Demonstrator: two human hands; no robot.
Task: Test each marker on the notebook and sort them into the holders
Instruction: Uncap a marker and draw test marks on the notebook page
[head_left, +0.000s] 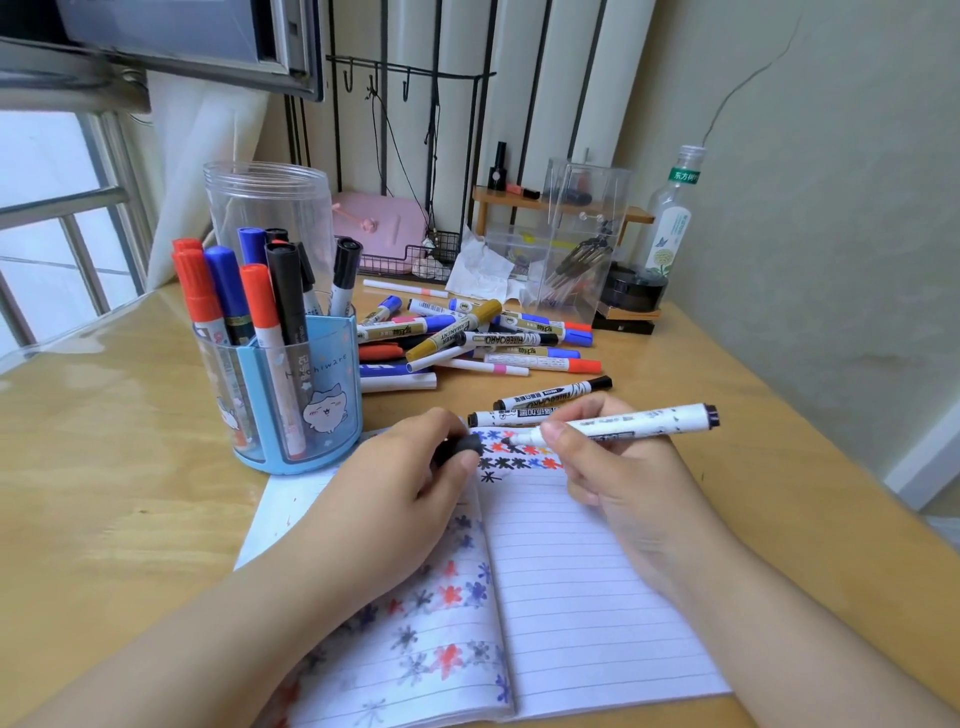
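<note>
An open lined notebook (582, 587) lies on the desk, with rows of red, blue and black star marks on both pages. My right hand (618, 467) grips a white marker (644, 422) with its black tip just above the top of the right page. My left hand (395, 493) rests on the left page and pinches a black cap (465, 448). A blue holder (283, 395) at the left stands full of red, blue and black markers. Behind it stands a clear round jar (270, 208). A pile of loose markers (478, 338) lies beyond the notebook.
Two black whiteboard markers (550, 397) lie just above the notebook. A clear acrylic organiser (571, 244), a glass bottle (672, 218), a pink case (379, 223) and crumpled tissue (483, 270) crowd the back of the wooden desk (119, 467). A window is at the left, a wall at the right.
</note>
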